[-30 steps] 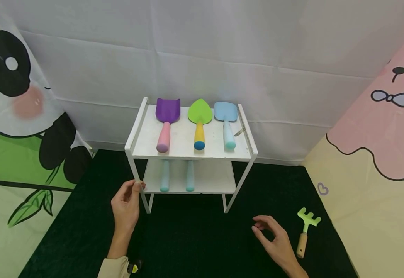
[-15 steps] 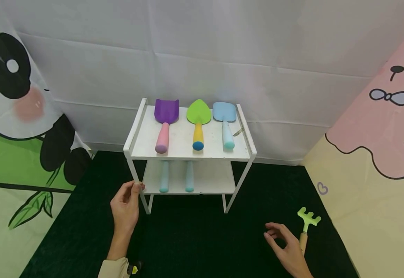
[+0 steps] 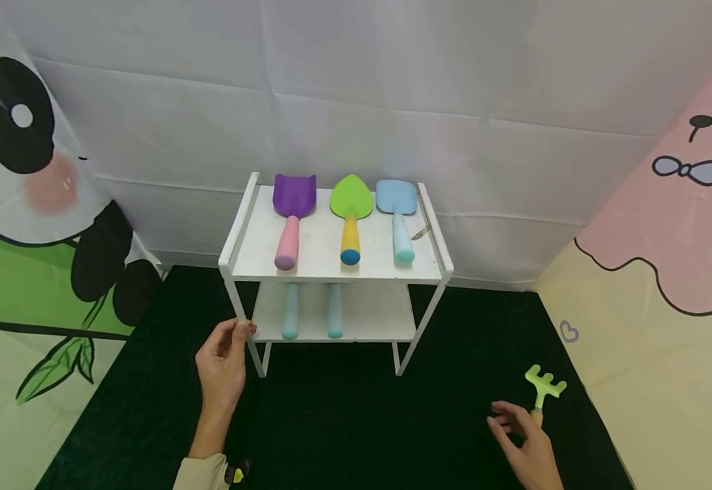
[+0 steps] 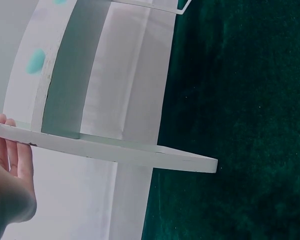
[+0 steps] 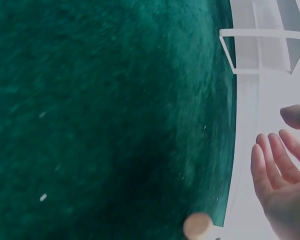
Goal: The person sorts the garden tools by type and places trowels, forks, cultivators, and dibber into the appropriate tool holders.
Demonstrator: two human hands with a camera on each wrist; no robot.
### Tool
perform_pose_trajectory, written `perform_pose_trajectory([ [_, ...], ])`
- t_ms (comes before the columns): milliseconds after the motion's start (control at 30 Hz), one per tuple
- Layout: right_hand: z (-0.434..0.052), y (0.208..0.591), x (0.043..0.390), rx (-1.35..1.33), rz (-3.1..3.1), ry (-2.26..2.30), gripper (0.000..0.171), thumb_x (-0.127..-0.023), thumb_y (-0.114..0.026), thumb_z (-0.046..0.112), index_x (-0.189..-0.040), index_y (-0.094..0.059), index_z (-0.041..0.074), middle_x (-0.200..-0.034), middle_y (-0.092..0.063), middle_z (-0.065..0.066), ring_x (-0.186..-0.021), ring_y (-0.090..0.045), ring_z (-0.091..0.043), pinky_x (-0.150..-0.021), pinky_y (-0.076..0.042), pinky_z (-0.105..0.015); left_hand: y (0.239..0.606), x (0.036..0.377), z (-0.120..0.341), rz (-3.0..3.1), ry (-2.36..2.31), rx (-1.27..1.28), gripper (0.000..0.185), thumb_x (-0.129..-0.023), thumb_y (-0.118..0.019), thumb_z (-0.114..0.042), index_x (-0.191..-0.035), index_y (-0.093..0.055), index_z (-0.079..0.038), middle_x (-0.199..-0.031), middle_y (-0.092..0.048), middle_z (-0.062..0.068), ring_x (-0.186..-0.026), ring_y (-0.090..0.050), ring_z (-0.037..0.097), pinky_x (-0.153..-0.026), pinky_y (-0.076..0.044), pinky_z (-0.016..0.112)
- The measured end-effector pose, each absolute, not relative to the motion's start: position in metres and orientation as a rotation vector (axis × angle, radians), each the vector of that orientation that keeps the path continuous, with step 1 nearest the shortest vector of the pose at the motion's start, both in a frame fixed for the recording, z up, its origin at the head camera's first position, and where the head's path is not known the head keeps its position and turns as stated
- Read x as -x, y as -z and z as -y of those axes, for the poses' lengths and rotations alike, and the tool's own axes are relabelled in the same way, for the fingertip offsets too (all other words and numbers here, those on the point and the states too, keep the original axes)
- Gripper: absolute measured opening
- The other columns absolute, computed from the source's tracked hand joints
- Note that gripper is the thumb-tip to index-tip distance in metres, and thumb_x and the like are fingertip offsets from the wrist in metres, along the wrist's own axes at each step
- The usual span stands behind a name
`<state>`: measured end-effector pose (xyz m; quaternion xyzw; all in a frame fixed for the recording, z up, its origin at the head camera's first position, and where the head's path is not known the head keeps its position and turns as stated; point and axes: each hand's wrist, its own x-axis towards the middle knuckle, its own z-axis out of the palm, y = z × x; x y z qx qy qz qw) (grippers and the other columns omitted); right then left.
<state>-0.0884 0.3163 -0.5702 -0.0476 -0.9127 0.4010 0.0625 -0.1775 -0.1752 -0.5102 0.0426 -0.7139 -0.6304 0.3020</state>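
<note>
Rake, green-headed with a wooden handle, lies on the dark green mat at the right, well clear of the white two-tier shelf. Three shovels, purple, green and blue, lie on its top tier; two pale handles show below. Right hand, fingers loose and holding nothing, sits just beside the rake's handle. Left hand grips the shelf's front left leg.

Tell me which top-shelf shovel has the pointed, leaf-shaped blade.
The middle one: the green shovel with a yellow handle. The purple shovel on its left and the light blue shovel on its right have squarer blades.
</note>
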Motion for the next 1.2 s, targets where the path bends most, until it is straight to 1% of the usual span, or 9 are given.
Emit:
perform_pose_trajectory([
  [100, -0.322, 0.572, 0.087, 0.224, 2.77, -1.168, 0.03, -0.101, -0.068, 0.016, -0.128, -0.062, 0.005, -0.12, -0.068, -0.01, -0.092, -0.063, -0.002, -0.079, -0.056, -0.022, 0.511, 0.178, 0.176, 1.874, 1.692, -0.092, 0.017, -0.105, -0.058, -0.007, -0.109, -0.069, 0.006, -0.101, -0.071, 0.008, -0.093, -0.068, 0.006, -0.093, -0.051, 0.013],
  [200, -0.327, 0.574, 0.085, 0.307, 2.759, -1.132, 0.029, -0.101, -0.069, 0.016, -0.127, -0.063, 0.005, -0.118, -0.067, -0.01, -0.09, -0.061, -0.001, -0.074, -0.055, -0.021, 0.511, 0.178, 0.176, 1.884, 1.684, -0.1, 0.018, -0.106, -0.057, -0.007, -0.109, -0.068, 0.007, -0.102, -0.071, 0.013, -0.093, -0.067, 0.006, -0.093, -0.05, 0.013],
  [400, -0.337, 0.581, 0.083, 0.471, 2.693, -1.104, 0.027, -0.098, -0.071, 0.012, -0.123, -0.066, 0.004, -0.112, -0.069, -0.01, -0.082, -0.06, -0.002, -0.064, -0.05, -0.018, 0.509, 0.178, 0.175, 1.92, 1.657, -0.144, 0.019, -0.106, -0.055, -0.007, -0.11, -0.067, 0.008, -0.103, -0.07, 0.015, -0.092, -0.066, 0.003, -0.093, -0.049, 0.011],
  [533, -0.342, 0.586, 0.084, 0.54, 2.689, -1.063, 0.027, -0.098, -0.071, 0.01, -0.123, -0.065, 0.003, -0.114, -0.07, -0.013, -0.082, -0.06, -0.002, -0.066, -0.05, -0.017, 0.504, 0.176, 0.172, 1.917, 1.669, -0.14, 0.02, -0.107, -0.055, -0.007, -0.11, -0.066, 0.009, -0.103, -0.07, 0.017, -0.092, -0.066, 0.003, -0.093, -0.049, 0.011],
  [600, -0.346, 0.588, 0.084, 0.571, 2.698, -1.041, 0.028, -0.098, -0.07, 0.011, -0.124, -0.065, 0.003, -0.115, -0.069, -0.014, -0.083, -0.06, -0.002, -0.067, -0.051, -0.018, 0.498, 0.173, 0.17, 1.912, 1.678, -0.133, 0.02, -0.107, -0.055, -0.007, -0.11, -0.066, 0.009, -0.102, -0.07, 0.013, -0.092, -0.066, 0.003, -0.093, -0.049, 0.011],
  [767, -0.354, 0.591, 0.083, 0.629, 2.687, -0.997, 0.03, -0.098, -0.071, 0.014, -0.124, -0.065, 0.002, -0.112, -0.069, -0.015, -0.081, -0.057, 0.002, -0.064, -0.05, -0.018, 0.488, 0.167, 0.166, 1.909, 1.674, -0.125, 0.02, -0.107, -0.054, -0.006, -0.109, -0.065, 0.01, -0.098, -0.069, -0.005, -0.092, -0.066, 0.003, -0.092, -0.049, 0.011],
  [867, -0.358, 0.593, 0.084, 0.665, 2.66, -0.969, 0.03, -0.097, -0.071, 0.012, -0.123, -0.064, 0.0, -0.109, -0.068, -0.017, -0.082, -0.06, -0.006, -0.062, -0.049, -0.018, 0.497, 0.171, 0.169, 1.909, 1.674, -0.127, 0.02, -0.107, -0.055, -0.006, -0.109, -0.066, 0.009, -0.098, -0.069, -0.007, -0.093, -0.066, 0.004, -0.093, -0.049, 0.011],
  [1033, -0.363, 0.596, 0.084, 0.704, 2.645, -0.938, 0.03, -0.097, -0.069, 0.01, -0.123, -0.062, -0.003, -0.109, -0.066, -0.021, -0.092, -0.065, -0.03, -0.06, -0.047, -0.015, 0.51, 0.178, 0.174, 1.911, 1.664, -0.135, 0.019, -0.106, -0.055, -0.007, -0.11, -0.067, 0.008, -0.1, -0.07, -0.001, -0.093, -0.067, 0.004, -0.092, -0.049, 0.011],
  [1200, -0.368, 0.599, 0.085, 0.724, 2.666, -0.935, 0.034, -0.097, -0.07, 0.014, -0.123, -0.061, -0.006, -0.111, -0.064, -0.026, -0.095, -0.065, -0.036, -0.059, -0.046, -0.015, 0.514, 0.179, 0.174, 1.907, 1.66, -0.126, 0.018, -0.106, -0.056, -0.006, -0.11, -0.067, 0.008, -0.099, -0.069, -0.007, -0.093, -0.067, 0.004, -0.092, -0.049, 0.011],
])
